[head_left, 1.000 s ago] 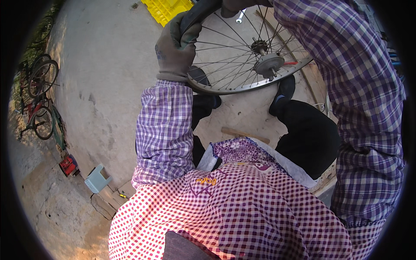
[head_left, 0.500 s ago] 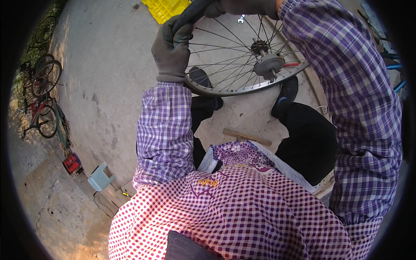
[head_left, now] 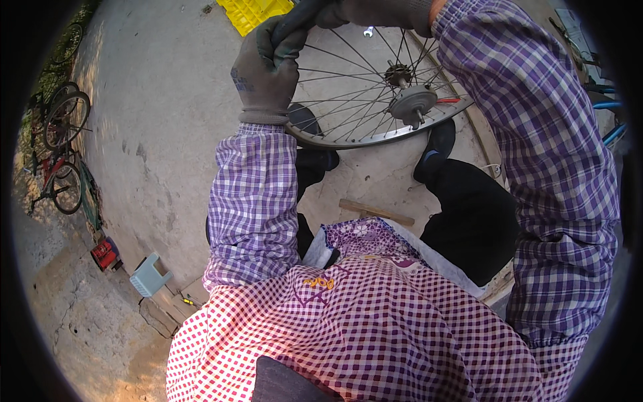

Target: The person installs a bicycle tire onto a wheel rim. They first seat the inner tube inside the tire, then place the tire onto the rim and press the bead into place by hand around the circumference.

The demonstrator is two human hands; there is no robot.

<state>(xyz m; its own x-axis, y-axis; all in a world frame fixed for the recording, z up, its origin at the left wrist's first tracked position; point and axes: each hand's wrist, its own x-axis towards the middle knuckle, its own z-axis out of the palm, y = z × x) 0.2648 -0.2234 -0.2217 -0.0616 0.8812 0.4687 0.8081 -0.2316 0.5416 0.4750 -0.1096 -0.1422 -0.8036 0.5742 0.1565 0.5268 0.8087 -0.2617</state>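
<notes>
A bicycle wheel point(head_left: 348, 142) with a bare metal rim on its near side stands between my shoes, its drum-like hub point(head_left: 410, 104) and thin spokes facing me. My left hand point(head_left: 264, 77), in a grey work glove, is closed around a black tyre point(head_left: 299, 18) at the wheel's far left. My right hand point(head_left: 385, 12), gloved too, reaches over the wheel's far side along the same tyre; the upper picture edge cuts it off, and its fingertips are partly hidden. A red lever-like stick point(head_left: 448, 100) lies against the rim at the right.
A yellow crate point(head_left: 253, 13) and a wrench point(head_left: 368, 31) are on the concrete beyond the wheel. Nearer me lies a wooden stick point(head_left: 376, 212). At left are a pale blue stool point(head_left: 150, 275), a red object point(head_left: 105, 254) and parked bicycles point(head_left: 65, 120). Blue tubing point(head_left: 608, 105) shows far right.
My left hand has tilted slightly on the tyre, showing more of the back of its glove. The surroundings have shifted a little leftward in view. Both hands keep their places on the wheel.
</notes>
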